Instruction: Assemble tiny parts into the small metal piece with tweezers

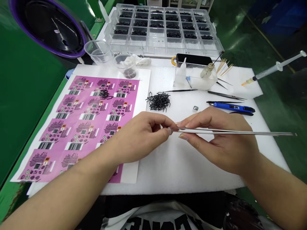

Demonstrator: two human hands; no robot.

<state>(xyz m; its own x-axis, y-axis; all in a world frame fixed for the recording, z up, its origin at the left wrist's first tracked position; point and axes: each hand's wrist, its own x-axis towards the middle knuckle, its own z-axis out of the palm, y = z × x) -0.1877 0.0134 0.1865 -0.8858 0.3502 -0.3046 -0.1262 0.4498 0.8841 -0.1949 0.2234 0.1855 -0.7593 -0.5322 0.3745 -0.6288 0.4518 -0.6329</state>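
Observation:
My right hand (216,140) grips a pair of long, thin metal tweezers (240,132), whose rear end points right. My left hand (146,134) is closed in a pinch right at the tweezer tips, thumb against forefinger. Whatever lies between those fingers is too small to name. Just beyond the hands is a heap of small bent black wire pieces (158,101). A small grey metallic block (195,108) lies on the white foam sheet (163,172) near my right hand.
A pink printed label sheet (82,119) bears a smaller black pile (104,94). Behind stand clear cups (98,52) and a divided plastic tray (158,41) of black parts. To the right lie a blue utility knife (232,107), more tweezers (225,95) and a syringe (273,69).

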